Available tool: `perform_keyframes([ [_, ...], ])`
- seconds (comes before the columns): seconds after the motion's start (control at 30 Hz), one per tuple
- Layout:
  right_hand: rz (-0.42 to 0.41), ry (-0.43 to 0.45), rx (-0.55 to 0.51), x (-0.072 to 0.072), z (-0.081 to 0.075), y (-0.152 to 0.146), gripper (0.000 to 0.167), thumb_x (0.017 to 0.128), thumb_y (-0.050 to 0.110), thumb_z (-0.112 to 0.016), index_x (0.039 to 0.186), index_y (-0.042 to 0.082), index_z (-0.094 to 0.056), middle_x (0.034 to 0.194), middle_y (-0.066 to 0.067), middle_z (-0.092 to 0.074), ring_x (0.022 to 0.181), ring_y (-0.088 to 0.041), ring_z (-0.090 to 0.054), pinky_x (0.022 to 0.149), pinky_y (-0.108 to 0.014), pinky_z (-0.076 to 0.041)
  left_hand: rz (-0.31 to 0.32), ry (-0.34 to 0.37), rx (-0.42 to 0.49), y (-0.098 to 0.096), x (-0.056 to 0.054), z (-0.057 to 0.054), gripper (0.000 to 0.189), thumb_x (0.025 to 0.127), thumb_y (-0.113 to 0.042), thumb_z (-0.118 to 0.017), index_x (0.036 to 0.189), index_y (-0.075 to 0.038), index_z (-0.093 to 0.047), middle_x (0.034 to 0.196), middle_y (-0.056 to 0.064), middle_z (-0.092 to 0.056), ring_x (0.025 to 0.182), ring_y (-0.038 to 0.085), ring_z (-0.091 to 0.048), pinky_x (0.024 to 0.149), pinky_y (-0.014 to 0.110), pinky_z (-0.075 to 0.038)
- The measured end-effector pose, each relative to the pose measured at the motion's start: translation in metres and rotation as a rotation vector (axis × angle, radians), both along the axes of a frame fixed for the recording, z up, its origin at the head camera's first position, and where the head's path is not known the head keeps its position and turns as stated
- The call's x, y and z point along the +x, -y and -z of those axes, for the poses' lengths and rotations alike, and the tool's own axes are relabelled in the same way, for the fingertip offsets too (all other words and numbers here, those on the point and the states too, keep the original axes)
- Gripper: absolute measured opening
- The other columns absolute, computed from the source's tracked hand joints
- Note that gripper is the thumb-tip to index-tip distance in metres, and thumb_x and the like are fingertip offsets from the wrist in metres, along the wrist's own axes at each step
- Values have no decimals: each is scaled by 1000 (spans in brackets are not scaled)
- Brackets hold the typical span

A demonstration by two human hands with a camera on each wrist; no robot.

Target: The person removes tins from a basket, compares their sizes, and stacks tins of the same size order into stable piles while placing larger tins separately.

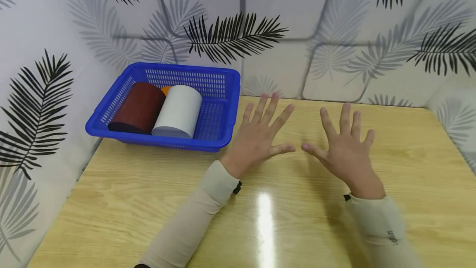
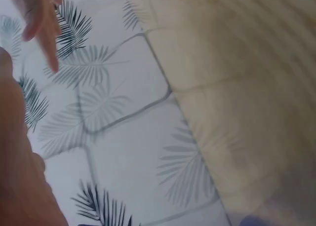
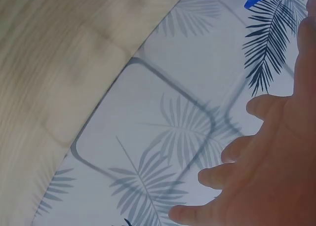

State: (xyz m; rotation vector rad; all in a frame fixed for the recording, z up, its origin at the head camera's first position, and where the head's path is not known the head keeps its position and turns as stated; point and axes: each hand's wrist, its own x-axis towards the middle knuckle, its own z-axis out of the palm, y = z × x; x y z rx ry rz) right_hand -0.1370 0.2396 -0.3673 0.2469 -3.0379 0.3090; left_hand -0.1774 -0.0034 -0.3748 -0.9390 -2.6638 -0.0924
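My left hand (image 1: 256, 139) is held over the table with its fingers spread, just right of a blue plastic basket (image 1: 227, 135). Apart from it, my right hand (image 1: 347, 152) also has its fingers spread, the two thumbs pointing toward each other. Neither hand holds anything. Inside the basket lie a dark red-brown rounded block (image 1: 137, 108) and a white rounded block (image 1: 178, 111), side by side. Behind them an orange thing (image 1: 165, 90) shows only in part, so its shape is hidden. The right wrist view shows the spread right hand (image 3: 266, 171) from close by.
The wooden table (image 1: 297, 226) has light grain and a bright reflection near the middle. A wall covering (image 1: 275, 65) with leaf prints stands along its back edge and left side. The basket sits at the table's back left.
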Motion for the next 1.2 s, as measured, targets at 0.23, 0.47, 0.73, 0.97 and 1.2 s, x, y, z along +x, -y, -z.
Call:
perform_keyframes([
  [0.23, -17, -14, -73, 6, 4, 13, 98, 95, 71, -47, 164, 18, -2, 162, -25, 21, 147, -50, 16, 98, -86, -2, 8, 86, 28, 29, 7, -15, 97, 93, -72, -48, 165, -23, -6, 167, 14, 16, 152, 32, 15, 119, 58, 0],
  [0.47, -38, -21, -210, 10, -4, 24, 96, 98, 65, -52, 164, 11, -7, 164, -30, 5, 147, -54, -4, 103, -81, -6, -4, 139, 75, 78, 7, -34, 96, 94, -69, -50, 165, -24, -4, 168, 14, 10, 152, 29, 15, 118, 60, -3],
  [0.73, -148, -28, -351, -2, -21, 57, 88, 100, 56, -56, 164, 11, -15, 163, -29, -16, 143, -56, -21, 103, -78, -19, -13, 115, 190, 146, 0, -39, 99, 89, -81, -20, 165, -20, -8, 168, 17, 2, 154, 30, 3, 117, 63, -7],
  [0.97, -291, -59, -423, -21, -37, 98, 83, 100, 51, -58, 162, 9, -21, 162, -18, -29, 147, -41, -27, 112, -64, -24, -168, 129, 215, 210, -2, -37, 98, 90, -80, -26, 165, -19, -5, 168, 17, 4, 153, 35, -1, 116, 65, -8],
  [1.2, -366, -44, -460, -34, -54, 136, 80, 101, 50, -59, 162, 11, -25, 162, -11, -30, 149, -31, -25, 118, -51, -22, -303, 157, 317, 271, -3, -34, 95, 96, -71, -44, 165, -19, -4, 167, 17, 6, 153, 38, -2, 114, 68, -6],
])
